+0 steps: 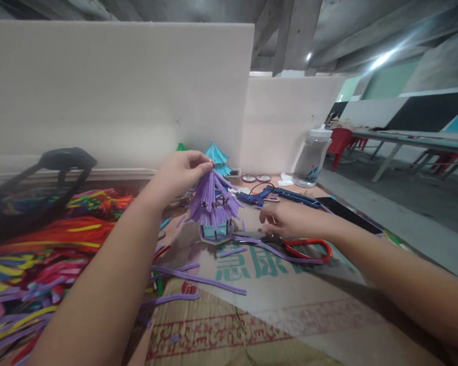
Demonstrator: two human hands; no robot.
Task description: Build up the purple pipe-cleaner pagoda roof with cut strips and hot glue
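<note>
1. The purple model (213,201), a small tiered-roof building made of fuzzy strips, stands upright on the desk at the centre of the clock used here, with twelve pointing away from the person.
2. The left hand (187,173) reaches up from seven o'clock and pinches the peak of the roof, thumb and fingertips drawn close together.
3. The right hand (290,219) is at three o'clock, apart from the model, its fingers partly curled with a narrow gap; one cannot tell whether it holds or touches anything.
4. Red-handled scissors (290,247) lie between three and four o'clock, just under that hand, blades towards the model's base; a long purple strip (275,251) runs alongside and across them.
5. Loose purple strips (209,282) are scattered at six to seven o'clock, over printed cardboard (275,325).
6. A heap of multicoloured strips (76,229) spreads out at nine o'clock.
7. At twelve stands a turquoise model (217,155), partly hidden; a green tip (181,147) shows at eleven.
8. A blue glue gun (254,197) lies at two o'clock, with a clear bottle (311,160) farther out that way.
</note>
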